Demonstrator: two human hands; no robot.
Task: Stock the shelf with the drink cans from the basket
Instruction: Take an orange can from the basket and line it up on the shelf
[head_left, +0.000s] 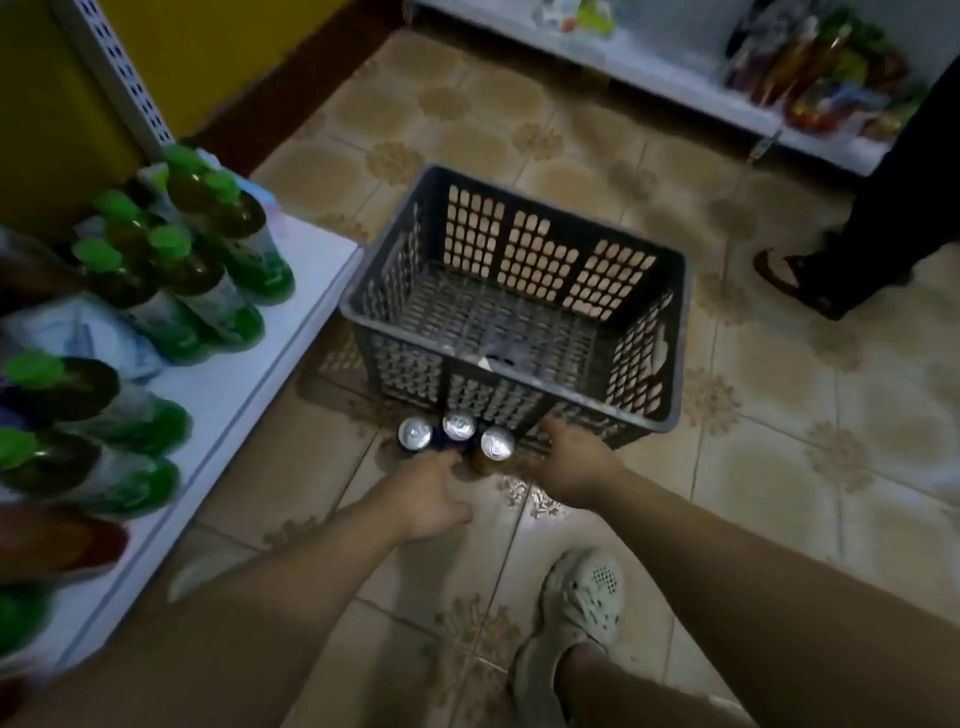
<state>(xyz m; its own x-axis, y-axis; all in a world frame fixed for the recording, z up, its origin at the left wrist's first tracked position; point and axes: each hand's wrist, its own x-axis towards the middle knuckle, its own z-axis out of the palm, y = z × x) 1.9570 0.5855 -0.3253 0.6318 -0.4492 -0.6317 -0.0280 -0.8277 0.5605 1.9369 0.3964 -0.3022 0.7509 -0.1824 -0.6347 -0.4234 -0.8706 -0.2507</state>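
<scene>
Three drink cans stand upright on the tiled floor against the near wall of the basket: a dark left can (415, 433), a middle can (459, 425) and an orange-sided right can (497, 443). The dark grey slatted basket (675, 332) sits on the floor; a small blurred item lies inside by its near wall. My left hand (427, 493) reaches from below, its fingertips at the base of the left and middle cans. My right hand (569, 465) lies just right of the orange can, fingers spread against the basket wall. Neither hand wraps around a can.
A white shelf (270, 364) on the left holds rows of green-capped bottles (208, 270). Another white shelf with packaged goods (810, 78) runs along the back right. Another person's sandalled foot and dark trouser leg (810, 280) stand at the right. My own shoe (582, 603) is below.
</scene>
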